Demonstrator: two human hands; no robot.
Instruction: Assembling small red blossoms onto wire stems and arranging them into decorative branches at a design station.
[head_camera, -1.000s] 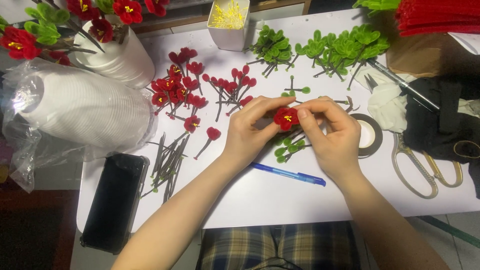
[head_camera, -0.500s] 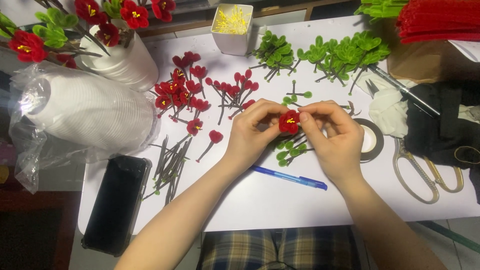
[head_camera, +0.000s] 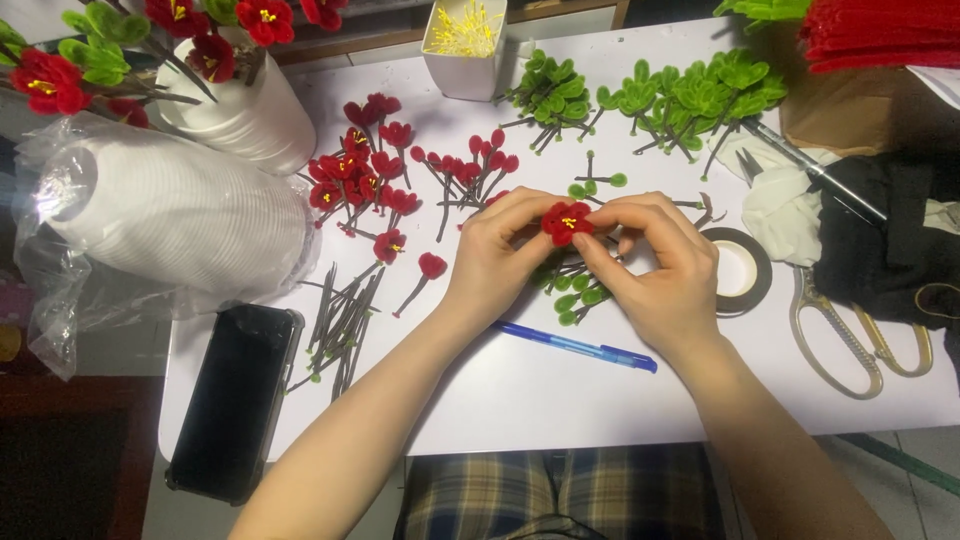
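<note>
Both hands, left hand (head_camera: 492, 262) and right hand (head_camera: 662, 272), are pinching a small red fuzzy-wire flower with yellow centre (head_camera: 566, 221) between fingers above mid-worktop (head_camera: 520, 385), likely shaping petals; next calls for gentle, even bending.

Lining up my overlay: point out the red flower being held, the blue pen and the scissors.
red flower (head_camera: 566, 221), head view, on its petals between both hands' fingertips.
blue pen (head_camera: 577, 346), head view, middle of the barrel.
scissors (head_camera: 838, 340), head view, on a handle loop.

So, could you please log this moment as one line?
left hand: pinching red flower | right hand: pinching same flower | under hands: green leaves | near: blue pen, tape roll
</note>
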